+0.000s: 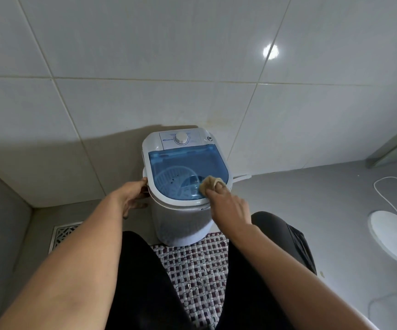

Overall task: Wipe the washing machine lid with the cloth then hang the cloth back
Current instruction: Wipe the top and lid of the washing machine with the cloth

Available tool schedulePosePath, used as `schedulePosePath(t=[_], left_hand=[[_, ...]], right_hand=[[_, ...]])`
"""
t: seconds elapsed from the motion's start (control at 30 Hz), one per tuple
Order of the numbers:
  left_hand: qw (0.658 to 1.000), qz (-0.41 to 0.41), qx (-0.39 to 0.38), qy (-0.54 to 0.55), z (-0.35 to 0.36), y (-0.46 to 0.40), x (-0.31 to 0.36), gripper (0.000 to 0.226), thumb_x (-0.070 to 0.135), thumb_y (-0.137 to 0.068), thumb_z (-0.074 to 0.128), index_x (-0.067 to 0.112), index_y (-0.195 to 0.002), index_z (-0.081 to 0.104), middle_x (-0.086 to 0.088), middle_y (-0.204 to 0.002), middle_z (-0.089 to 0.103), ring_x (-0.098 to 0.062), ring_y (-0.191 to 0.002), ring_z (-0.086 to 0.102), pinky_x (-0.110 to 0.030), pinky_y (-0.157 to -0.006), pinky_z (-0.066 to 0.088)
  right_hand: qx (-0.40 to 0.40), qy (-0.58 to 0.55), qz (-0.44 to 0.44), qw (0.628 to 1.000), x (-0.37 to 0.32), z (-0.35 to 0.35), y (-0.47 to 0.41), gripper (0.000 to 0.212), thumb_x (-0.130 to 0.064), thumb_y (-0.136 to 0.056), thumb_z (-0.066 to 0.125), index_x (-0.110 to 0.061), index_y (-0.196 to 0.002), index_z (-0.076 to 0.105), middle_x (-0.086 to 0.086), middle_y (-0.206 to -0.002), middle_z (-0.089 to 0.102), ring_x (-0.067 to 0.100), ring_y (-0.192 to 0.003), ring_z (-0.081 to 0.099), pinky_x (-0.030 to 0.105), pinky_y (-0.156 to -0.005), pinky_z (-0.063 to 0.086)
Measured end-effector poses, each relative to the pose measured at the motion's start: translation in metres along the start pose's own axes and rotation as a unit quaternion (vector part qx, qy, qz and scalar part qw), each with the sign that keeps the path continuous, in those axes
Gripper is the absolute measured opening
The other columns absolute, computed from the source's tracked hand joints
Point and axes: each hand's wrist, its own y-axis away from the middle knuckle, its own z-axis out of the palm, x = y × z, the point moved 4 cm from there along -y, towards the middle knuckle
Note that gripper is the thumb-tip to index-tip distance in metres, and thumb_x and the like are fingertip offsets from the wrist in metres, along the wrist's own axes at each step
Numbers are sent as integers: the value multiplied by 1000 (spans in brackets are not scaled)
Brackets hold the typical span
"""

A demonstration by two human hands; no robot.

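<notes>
A small white washing machine point(180, 222) stands against the tiled wall, with a see-through blue lid point(180, 163) on top and a white dial behind it. My right hand point(226, 203) presses a bunched tan cloth point(208, 183) onto the lid's near right corner. My left hand point(134, 195) grips the machine's left side just below the rim, fingers curled around the edge. A white basket shows through the lid.
A checked woven mat point(199, 270) lies in front of the machine between my dark-clothed legs. A metal floor drain point(63, 235) sits at the left. A white fan base point(392, 234) and its cord lie on the grey floor at the right.
</notes>
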Motion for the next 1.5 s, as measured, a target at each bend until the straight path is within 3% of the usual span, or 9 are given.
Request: schedulePosePath(t=[0.2,0.33,0.5,0.6,0.77,0.93,1.13,1.33,1.5], left_hand=[[1000,7,-8,11,-2,-5,-2,54,52,-103,37,15,-135,60,0,-140,59,-25,-131,53,-45,-86,30],[999,17,-9,25,-1,-4,-2,50,47,-105,38,11,-131,60,1,-122,59,-22,-127,55,-35,-67,30],[997,43,-10,58,-8,-23,-8,40,48,-102,46,15,-106,69,-2,-119,70,-15,-104,64,-37,-76,55],[996,54,-7,70,-10,-29,-10,37,46,-102,48,16,-98,69,-4,-115,71,-15,-105,65,-46,-96,54],[997,46,-4,69,-11,-30,-11,40,47,-101,49,13,-108,68,-6,-121,68,-19,-112,61,-45,-98,53],[998,32,10,56,-6,-26,-9,45,47,-102,45,11,-117,66,-2,-114,69,-19,-105,62,-33,-71,53],[997,44,25,66,-7,-44,-14,41,45,-102,47,11,-110,70,-8,-120,71,-18,-107,65,-46,-100,52],[999,12,35,27,-5,-31,-13,51,54,-102,40,16,-128,63,2,-130,62,-18,-117,60,-29,-55,42],[999,5,51,12,-9,-43,-18,58,60,-99,41,17,-133,60,3,-138,58,-20,-120,58,-30,-52,37]], right_hand=[[7,-13,-116,993,-41,9,13,43,-20,-98,59,-34,-139,55,-1,-155,45,22,-138,48,47,-82,60],[35,-6,-110,993,-30,-1,-11,33,-23,-96,62,-35,-127,64,-7,-147,55,22,-112,68,42,-68,59],[48,0,-70,996,1,-12,-50,30,-31,-105,44,-31,-134,51,-3,-120,68,24,-95,67,41,-71,54],[63,-6,-83,995,11,-9,-64,37,-39,-102,48,-31,-138,46,-1,-130,60,24,-116,54,44,-89,46],[18,-22,-143,989,10,11,-79,52,-37,-106,42,-20,-154,33,10,-165,21,29,-152,18,51,-122,19],[20,-96,-180,979,-18,28,-69,47,-27,-107,41,-11,-152,43,14,-161,32,31,-148,31,47,-122,25],[81,-87,-314,942,-29,39,-61,46,-13,-94,69,-15,-139,59,15,-147,53,36,-131,55,53,-109,43],[70,20,-113,991,-8,0,-129,26,-38,-98,52,-42,-122,60,-5,-133,60,24,-119,56,48,-98,38],[-5,-43,-156,987,-36,13,-129,41,-22,-90,68,-32,-129,59,1,-146,51,27,-128,53,41,-104,43]])
